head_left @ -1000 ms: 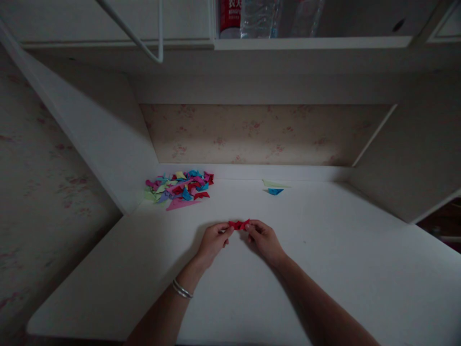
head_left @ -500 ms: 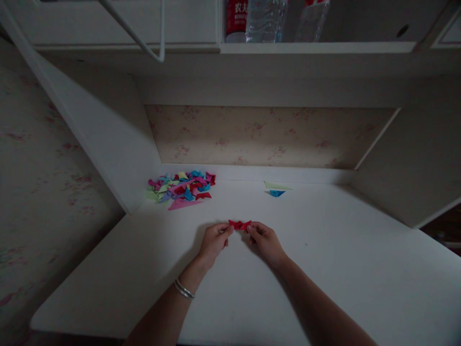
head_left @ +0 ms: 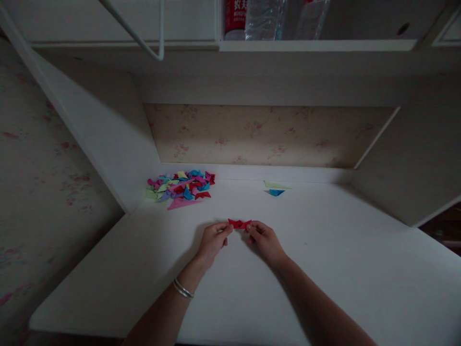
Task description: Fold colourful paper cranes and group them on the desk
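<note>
A small red folded paper boat [head_left: 239, 224] is held between my two hands over the middle of the white desk. My left hand [head_left: 215, 239] pinches its left end between thumb and fingers. On the other end, my right hand [head_left: 264, 240] has a similar pinch. Both ends of the paper are partly covered by fingertips. At the back left lies a heap of folded paper pieces [head_left: 185, 185] in pink, red, blue, green and purple. A blue folded paper piece [head_left: 276, 192] and a light green paper strip [head_left: 276, 185] lie at the back right.
The white desk [head_left: 342, 269] is bounded by a left side panel [head_left: 97, 125] and a right side panel [head_left: 414, 149]. Above hangs a shelf [head_left: 317, 45] with plastic bottles [head_left: 264, 19]. A white bent rod [head_left: 133, 31] juts down at the upper left.
Both hands keep their pinch on the red paper boat with hardly any movement. The whole view has shifted very slightly.
</note>
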A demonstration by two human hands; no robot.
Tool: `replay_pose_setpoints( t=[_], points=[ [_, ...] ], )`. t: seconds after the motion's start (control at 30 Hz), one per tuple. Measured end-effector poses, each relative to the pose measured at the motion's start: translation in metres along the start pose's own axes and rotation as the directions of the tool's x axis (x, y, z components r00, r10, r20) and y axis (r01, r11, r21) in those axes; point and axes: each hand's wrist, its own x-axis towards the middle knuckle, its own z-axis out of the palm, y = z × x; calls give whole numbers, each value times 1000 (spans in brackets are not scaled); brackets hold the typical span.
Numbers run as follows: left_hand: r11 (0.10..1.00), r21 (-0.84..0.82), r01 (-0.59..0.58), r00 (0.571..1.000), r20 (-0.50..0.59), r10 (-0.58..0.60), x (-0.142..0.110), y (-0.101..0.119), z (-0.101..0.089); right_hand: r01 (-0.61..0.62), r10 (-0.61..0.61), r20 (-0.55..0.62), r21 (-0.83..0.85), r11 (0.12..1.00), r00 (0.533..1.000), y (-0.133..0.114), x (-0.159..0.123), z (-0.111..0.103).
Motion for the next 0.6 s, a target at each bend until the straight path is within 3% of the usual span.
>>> replay_pose_setpoints(
  t=[0.6],
  points=[
    [999, -31, -7, 1000, 9, 7, -1, 0, 0, 18, -18, 17, -9, 1000, 1000, 1, -1, -1]
  ],
)
